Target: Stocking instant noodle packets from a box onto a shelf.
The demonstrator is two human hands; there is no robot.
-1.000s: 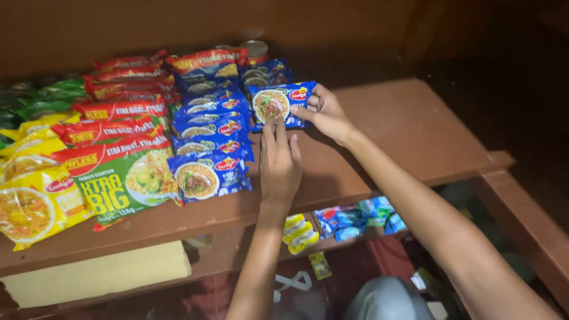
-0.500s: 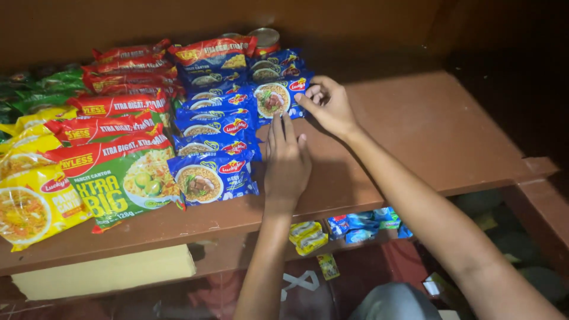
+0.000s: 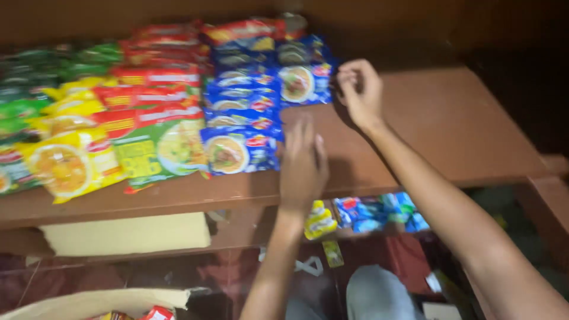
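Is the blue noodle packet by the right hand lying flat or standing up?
Lying flat. The blue noodle packet shows its whole front upward on the wooden shelf, with the right hand at its edge.

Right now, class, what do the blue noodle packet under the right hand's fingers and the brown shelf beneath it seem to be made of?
The blue noodle packet, touched by the right hand, looks like thin glossy plastic film: its printed surface catches light and crinkles. The brown shelf looks like wood or wood-look board with a dull matte finish; motion blur hides any grain, so that stays open.
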